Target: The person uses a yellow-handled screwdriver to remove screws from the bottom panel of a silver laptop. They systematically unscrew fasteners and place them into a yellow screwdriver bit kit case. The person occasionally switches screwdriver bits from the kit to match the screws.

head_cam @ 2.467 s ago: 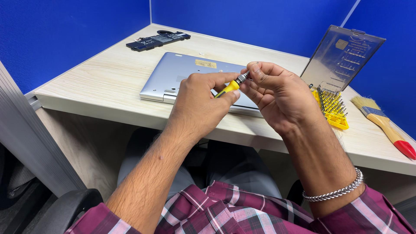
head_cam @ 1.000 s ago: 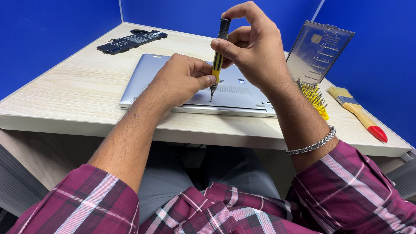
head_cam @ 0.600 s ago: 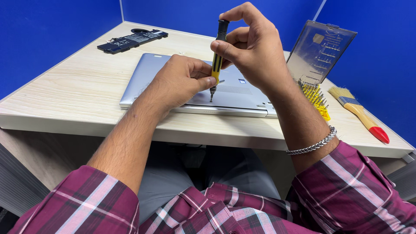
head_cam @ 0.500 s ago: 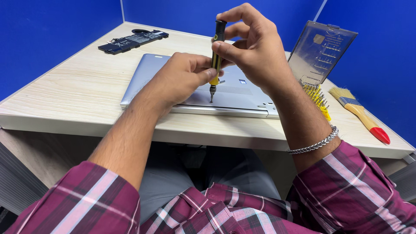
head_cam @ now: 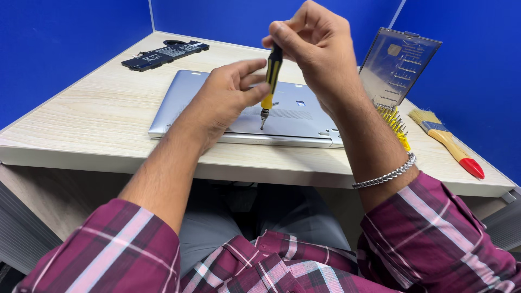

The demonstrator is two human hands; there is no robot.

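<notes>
Pinching the upright screwdriver [head_cam: 270, 81] at its top, the right hand [head_cam: 317, 51] hides the cap; left hand [head_cam: 225, 100] steadies the shaft, covering part of the laptop [head_cam: 296, 116].

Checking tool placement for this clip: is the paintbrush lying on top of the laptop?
No, the paintbrush lies on the desk at the far right, apart from the silver laptop.

Right hand [head_cam: 317, 49] holds yellow-black screwdriver [head_cam: 269, 76] upright at frame centre, tip on silver laptop [head_cam: 184, 97]; left hand [head_cam: 225, 95] steadies its shaft. Battery [head_cam: 163, 53] upper left, brush [head_cam: 448, 142] right.
</notes>
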